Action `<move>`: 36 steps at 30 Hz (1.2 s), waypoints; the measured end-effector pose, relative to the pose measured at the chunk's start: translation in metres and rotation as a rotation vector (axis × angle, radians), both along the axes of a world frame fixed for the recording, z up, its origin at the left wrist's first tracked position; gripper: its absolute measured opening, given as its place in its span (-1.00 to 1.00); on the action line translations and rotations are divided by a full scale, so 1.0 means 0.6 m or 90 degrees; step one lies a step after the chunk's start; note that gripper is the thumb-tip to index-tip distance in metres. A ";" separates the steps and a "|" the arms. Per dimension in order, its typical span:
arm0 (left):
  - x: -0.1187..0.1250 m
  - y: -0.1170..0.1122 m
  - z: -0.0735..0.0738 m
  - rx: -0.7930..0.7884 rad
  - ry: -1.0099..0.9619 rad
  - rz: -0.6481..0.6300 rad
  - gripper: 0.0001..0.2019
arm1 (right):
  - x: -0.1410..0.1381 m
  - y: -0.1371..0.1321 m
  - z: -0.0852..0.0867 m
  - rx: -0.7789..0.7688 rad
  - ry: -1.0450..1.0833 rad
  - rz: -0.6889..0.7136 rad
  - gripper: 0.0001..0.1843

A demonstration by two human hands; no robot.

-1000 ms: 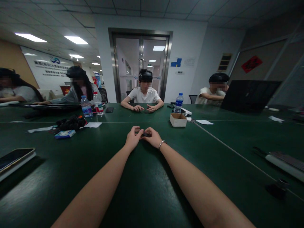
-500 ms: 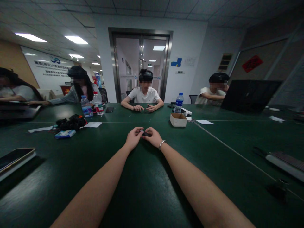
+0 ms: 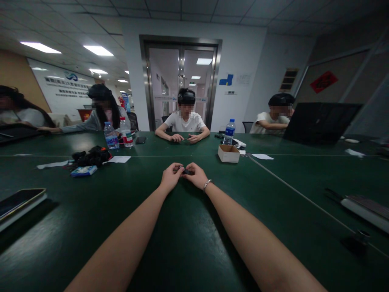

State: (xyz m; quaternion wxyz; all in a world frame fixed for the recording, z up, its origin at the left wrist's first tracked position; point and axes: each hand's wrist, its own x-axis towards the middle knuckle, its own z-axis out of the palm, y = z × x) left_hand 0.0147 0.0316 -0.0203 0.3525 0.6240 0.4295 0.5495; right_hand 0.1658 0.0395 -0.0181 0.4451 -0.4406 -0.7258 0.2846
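Note:
Both my arms stretch forward over the dark green table (image 3: 121,194). My left hand (image 3: 172,175) and my right hand (image 3: 196,175), with a silver bracelet on its wrist, meet near the middle. Between their fingertips is a small dark object (image 3: 187,172), too small to name. The right fingers are closed around most of it. The left thumb and fingers pinch at its left end. A small open cardboard box (image 3: 228,154) stands beyond my right hand.
A phone (image 3: 21,205) lies at the left. Past it are a blue-white packet (image 3: 84,170), black straps (image 3: 91,157) and two bottles (image 3: 111,136). Another bottle (image 3: 229,132) stands behind the box. A person (image 3: 184,121) sits opposite; others sit left and right, near a large black screen (image 3: 322,121).
My hands stay almost still, with the dark object between them. At the far left, the dark device in front of a seated person has shifted or tilted away.

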 end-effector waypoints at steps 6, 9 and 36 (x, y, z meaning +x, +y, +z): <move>-0.001 0.000 0.001 0.012 0.016 0.008 -0.77 | 0.000 0.001 -0.002 0.005 0.000 0.000 -0.66; -0.002 -0.002 0.003 0.014 0.028 0.006 -0.78 | 0.000 0.002 -0.002 0.003 0.001 0.003 -0.66; 0.008 -0.018 0.013 0.042 0.167 0.165 -0.78 | 0.000 -0.013 0.011 0.038 -0.046 -0.022 -0.73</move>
